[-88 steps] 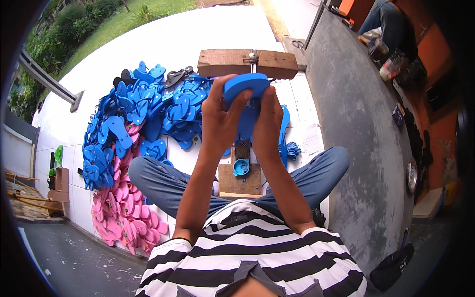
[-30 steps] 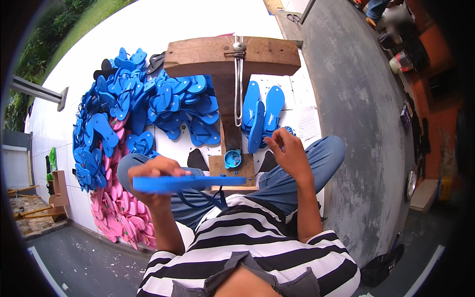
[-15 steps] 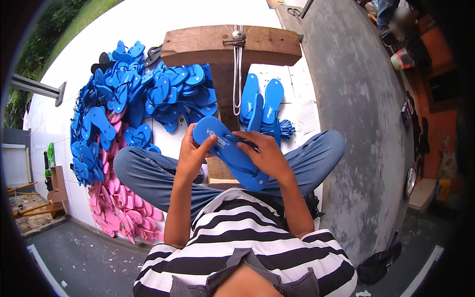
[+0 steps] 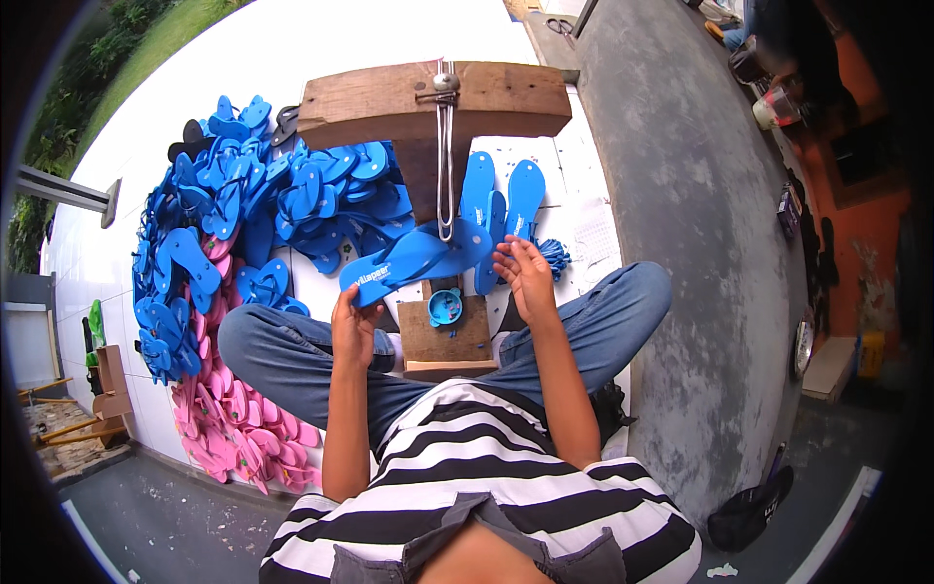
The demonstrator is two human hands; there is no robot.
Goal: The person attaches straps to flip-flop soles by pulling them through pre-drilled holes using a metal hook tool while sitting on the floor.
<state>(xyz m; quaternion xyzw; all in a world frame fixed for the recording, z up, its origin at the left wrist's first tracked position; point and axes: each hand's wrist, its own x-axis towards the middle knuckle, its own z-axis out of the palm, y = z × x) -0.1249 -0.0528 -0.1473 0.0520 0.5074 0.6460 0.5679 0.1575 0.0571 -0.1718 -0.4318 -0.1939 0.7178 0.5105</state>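
Note:
My left hand (image 4: 354, 326) grips one end of a blue flip-flop (image 4: 404, 263), which lies nearly level across my lap with its strap fitted. Close by the flip-flop's other end, my right hand (image 4: 527, 280) is open, palm turned inward and fingers slightly bent, with nothing visible in it. A T-shaped wooden stand (image 4: 355, 102) rises in front of me, and a long metal wire hook (image 4: 446, 175) hangs from its crossbar down to the flip-flop. Below, a small blue dish (image 4: 445, 308) with little pieces in it sits on the stand's wooden base (image 4: 418, 343).
Blue flip-flops (image 4: 229, 185) are heaped on the left, beside a pile of pink flip-flops (image 4: 248, 428). Beyond my right hand lie several blue soles (image 4: 525, 190), a bundle of blue straps (image 4: 553, 256) and a paper sheet (image 4: 592, 234). A person (image 4: 793, 44) is at the far right.
The flip-flop has swung from steeply slanted to nearly level and moved forward under the hook. My right hand has let go of it and drawn right; my left hand has moved lower.

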